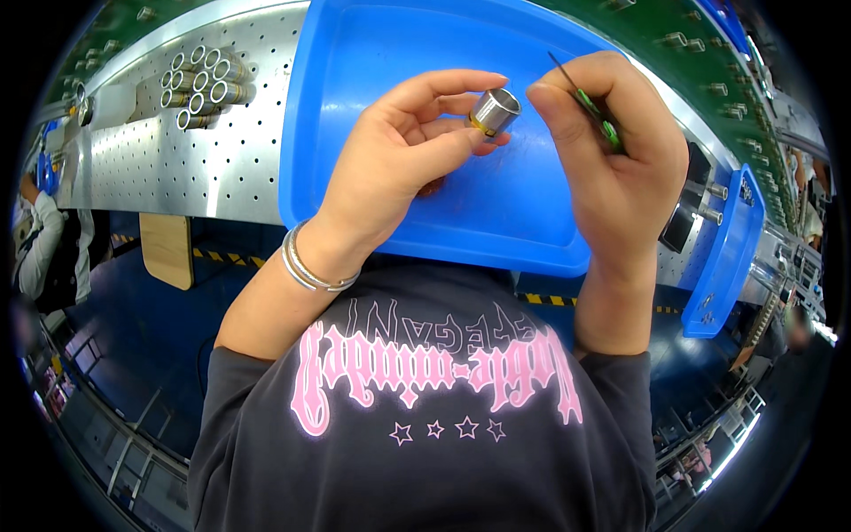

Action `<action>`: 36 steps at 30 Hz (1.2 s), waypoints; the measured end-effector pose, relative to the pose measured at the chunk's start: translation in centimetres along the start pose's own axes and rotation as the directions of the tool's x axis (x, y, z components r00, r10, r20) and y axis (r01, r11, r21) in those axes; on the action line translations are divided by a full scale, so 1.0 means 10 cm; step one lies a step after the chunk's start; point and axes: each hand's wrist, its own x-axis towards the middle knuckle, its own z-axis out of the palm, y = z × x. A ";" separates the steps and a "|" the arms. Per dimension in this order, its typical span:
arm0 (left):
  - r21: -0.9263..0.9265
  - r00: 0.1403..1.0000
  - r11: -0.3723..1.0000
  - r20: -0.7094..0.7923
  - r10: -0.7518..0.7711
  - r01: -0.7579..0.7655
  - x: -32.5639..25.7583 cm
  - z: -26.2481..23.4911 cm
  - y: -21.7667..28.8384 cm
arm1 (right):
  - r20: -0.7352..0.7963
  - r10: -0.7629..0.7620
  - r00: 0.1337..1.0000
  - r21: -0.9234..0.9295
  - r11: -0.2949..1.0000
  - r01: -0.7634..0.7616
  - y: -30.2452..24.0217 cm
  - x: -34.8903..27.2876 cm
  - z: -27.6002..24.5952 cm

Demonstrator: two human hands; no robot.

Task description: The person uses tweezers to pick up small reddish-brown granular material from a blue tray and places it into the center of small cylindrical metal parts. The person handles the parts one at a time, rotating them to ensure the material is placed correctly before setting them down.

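Left hand (399,146): your fingers and thumb are closed round a short metal tube (498,108), gripping it near its lower end, where a yellow band shows. The tube is up over the big blue tray (372,44), tilted, with its bright open mouth facing up and to the right.

Right hand (625,146): you grasp a slim tool (592,113) with a green and black handle, held between thumb and curled fingers. Its thin dark tip points up and to the left, apart from the tube. Your right thumb is just beside the tube's mouth (no contact that I can make out).

Around you: the tray sits on a metal bench (257,160) dotted with small holes. To the left of it, a cluster of tubes (202,84) lies on its side, open ends toward you. On the right, a pair of small tubes (712,215) lies near a smaller blue tray (729,266). A silvery bracelet (292,262) circles your left wrist.
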 end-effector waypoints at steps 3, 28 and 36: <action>0.006 0.999 1.000 0.011 0.030 -0.030 0.00 0.01 -0.01 | -0.030 -0.020 0.999 0.003 1.000 0.020 0.05 0.00 0.02; -0.008 0.992 0.996 -0.090 0.084 -0.085 0.02 -0.02 0.00 | -0.017 0.157 0.987 -0.065 0.985 -0.158 0.16 -0.24 0.14; -0.070 0.990 0.993 -0.118 0.082 -0.090 0.01 -0.01 0.01 | -0.005 0.154 0.988 -0.099 0.983 -0.154 0.14 -0.23 0.14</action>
